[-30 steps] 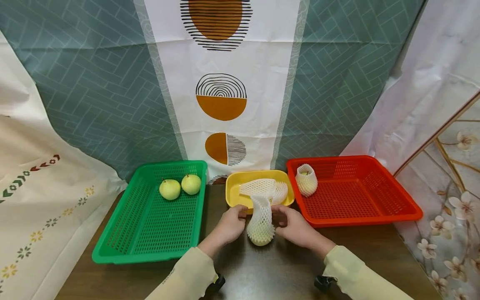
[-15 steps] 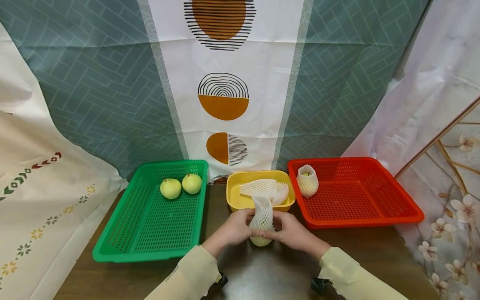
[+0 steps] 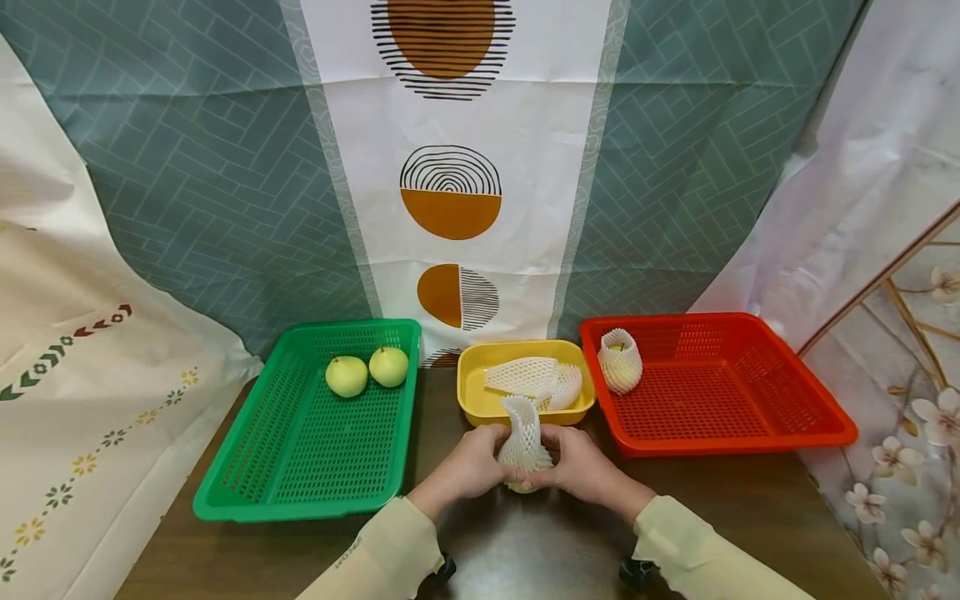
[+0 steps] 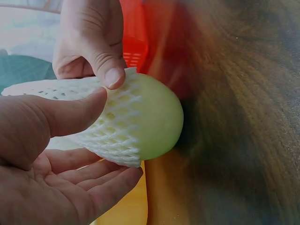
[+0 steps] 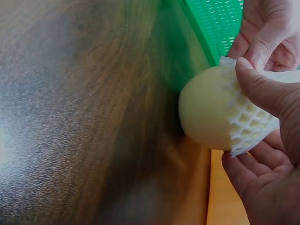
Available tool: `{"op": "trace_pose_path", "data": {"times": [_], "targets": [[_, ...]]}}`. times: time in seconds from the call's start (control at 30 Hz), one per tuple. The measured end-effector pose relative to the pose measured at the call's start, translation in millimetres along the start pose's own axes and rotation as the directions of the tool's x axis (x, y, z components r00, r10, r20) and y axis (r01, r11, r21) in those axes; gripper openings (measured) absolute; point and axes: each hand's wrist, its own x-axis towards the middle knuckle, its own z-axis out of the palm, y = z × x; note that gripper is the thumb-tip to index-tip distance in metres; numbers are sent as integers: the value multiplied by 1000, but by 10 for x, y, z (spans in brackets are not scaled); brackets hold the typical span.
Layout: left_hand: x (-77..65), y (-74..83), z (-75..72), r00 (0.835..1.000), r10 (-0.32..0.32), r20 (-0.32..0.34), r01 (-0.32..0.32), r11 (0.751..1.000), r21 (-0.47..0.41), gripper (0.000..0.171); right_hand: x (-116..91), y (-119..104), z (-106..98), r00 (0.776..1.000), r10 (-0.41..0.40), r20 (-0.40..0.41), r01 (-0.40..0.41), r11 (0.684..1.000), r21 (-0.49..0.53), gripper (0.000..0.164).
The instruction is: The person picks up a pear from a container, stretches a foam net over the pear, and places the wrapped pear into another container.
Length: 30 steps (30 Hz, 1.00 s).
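Note:
A pale yellow-green pear (image 4: 162,117) stands on the table with a white foam net sleeve (image 3: 523,440) pulled over its upper part. The sleeve's loose end rises above the fruit, while the rounded bottom is bare in both wrist views. My left hand (image 3: 474,463) holds the sleeve from the left, thumb on the near side and fingers behind. From the right, my right hand (image 3: 587,467) grips it the same way. Both thumbs meet near the net's lower edge. In the right wrist view the pear (image 5: 204,110) shows the net ending partway down.
A green basket (image 3: 300,498) at left holds two bare pears (image 3: 367,372). Behind my hands, a yellow tray (image 3: 471,392) contains foam net sleeves (image 3: 534,379). The red basket (image 3: 720,442) at right holds a pear in a net (image 3: 621,362). A patterned cloth hangs behind.
My hands have come in from both sides of the netted pear and taken hold of the sleeve. Their thumbs have moved down with its edge, and less bare pear shows below.

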Motion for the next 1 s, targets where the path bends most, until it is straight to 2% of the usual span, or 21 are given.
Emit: {"op": "trace_pose_path", "data": {"times": [0.23, 0.43, 0.7, 0.9, 1.0], "targets": [[14, -38, 27, 1000, 12, -6, -12, 999, 30, 46, -8, 42, 19, 1000, 18, -12, -18, 1000, -2, 71], [28, -69, 51, 1000, 1, 1, -1, 1000, 22, 50, -23, 76, 32, 999, 31, -19, -32, 999, -11, 76], [13, -81, 60, 1000, -5, -14, 5, 1000, 21, 64, -17, 130, 56, 1000, 24, -3, -24, 1000, 9, 77], [-6, -96, 43, 999, -39, -29, 40, 999, 13, 68, 2, 142, 70, 999, 47, -10, -47, 999, 12, 83], [-26, -94, 31, 997, -74, -37, 74, 997, 15, 69, -4, 143, 58, 996, 93, -4, -93, 995, 41, 88]]}}
